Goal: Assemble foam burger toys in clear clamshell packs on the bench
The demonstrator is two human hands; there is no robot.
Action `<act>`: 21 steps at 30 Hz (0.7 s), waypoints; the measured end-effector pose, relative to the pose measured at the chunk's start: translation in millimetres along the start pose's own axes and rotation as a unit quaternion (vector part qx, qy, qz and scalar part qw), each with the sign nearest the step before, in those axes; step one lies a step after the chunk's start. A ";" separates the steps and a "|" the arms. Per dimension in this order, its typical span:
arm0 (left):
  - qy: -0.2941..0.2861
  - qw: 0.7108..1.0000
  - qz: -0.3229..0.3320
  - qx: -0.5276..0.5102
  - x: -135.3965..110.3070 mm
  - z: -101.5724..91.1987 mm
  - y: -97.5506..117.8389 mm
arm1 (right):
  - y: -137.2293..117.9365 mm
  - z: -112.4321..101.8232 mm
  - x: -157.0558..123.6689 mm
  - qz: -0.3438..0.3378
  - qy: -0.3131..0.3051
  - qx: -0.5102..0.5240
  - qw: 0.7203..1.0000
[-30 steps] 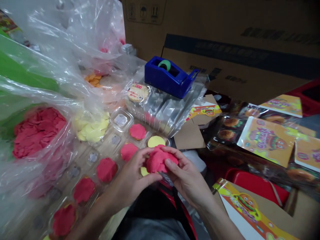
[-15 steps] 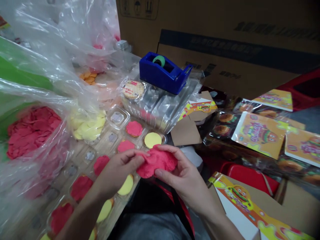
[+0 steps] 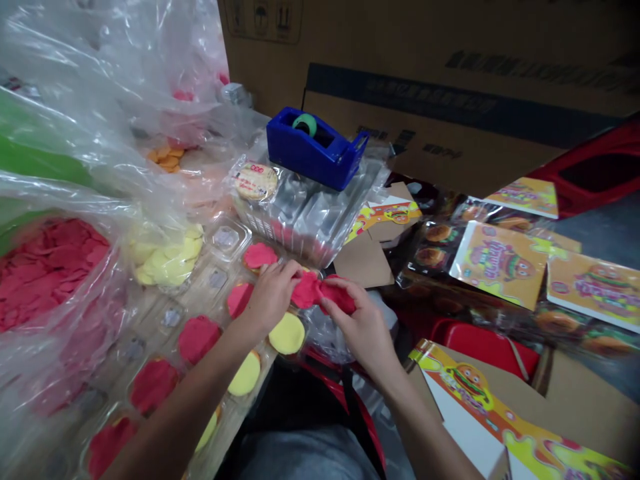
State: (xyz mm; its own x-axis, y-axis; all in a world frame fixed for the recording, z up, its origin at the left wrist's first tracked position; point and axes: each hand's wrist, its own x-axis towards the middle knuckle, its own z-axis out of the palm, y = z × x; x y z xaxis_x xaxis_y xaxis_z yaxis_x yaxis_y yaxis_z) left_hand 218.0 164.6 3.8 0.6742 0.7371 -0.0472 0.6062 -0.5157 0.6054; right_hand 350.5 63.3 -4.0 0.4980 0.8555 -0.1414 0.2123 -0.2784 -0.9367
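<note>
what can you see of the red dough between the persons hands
The pinkish-red modelling dough is one soft-looking, matte, irregular piece, bunched and creased, with a pinched, narrower middle. Both hands hold it up: the left hand grips its left end with the fingertips, and the right hand covers its right part. Nothing else visibly touches it; clear plastic lies below.

Blue tape dispenser (image 3: 311, 150), large cardboard carton (image 3: 425, 67) behind

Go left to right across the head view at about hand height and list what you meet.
red dough pieces in a clear plastic bag → yellow dough pieces → left hand → red dough lump → right hand → burger-printed card → second burger-printed card
</note>
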 end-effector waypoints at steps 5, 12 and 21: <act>0.054 0.986 0.051 0.147 -4.6 13.3 -8.3 | 1.3 -16.0 -4.9 0.039 0.042 0.020 0.998; 0.037 0.986 0.076 0.145 -12.8 6.8 -0.7 | -13.6 -19.0 -12.6 0.154 -0.056 0.354 0.921; -0.090 0.879 -0.198 -0.424 -47.6 -23.2 13.0 | -11.2 0.6 -26.3 0.141 -0.128 0.246 0.950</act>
State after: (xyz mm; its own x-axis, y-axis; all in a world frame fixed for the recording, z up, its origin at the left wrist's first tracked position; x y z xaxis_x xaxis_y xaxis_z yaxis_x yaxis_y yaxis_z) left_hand 184.0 133.0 32.3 0.5837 0.6646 -0.4664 0.3272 0.3331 0.8843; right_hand 334.6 44.2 10.0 0.2424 0.8728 -0.4236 -0.3504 -0.3284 -0.8771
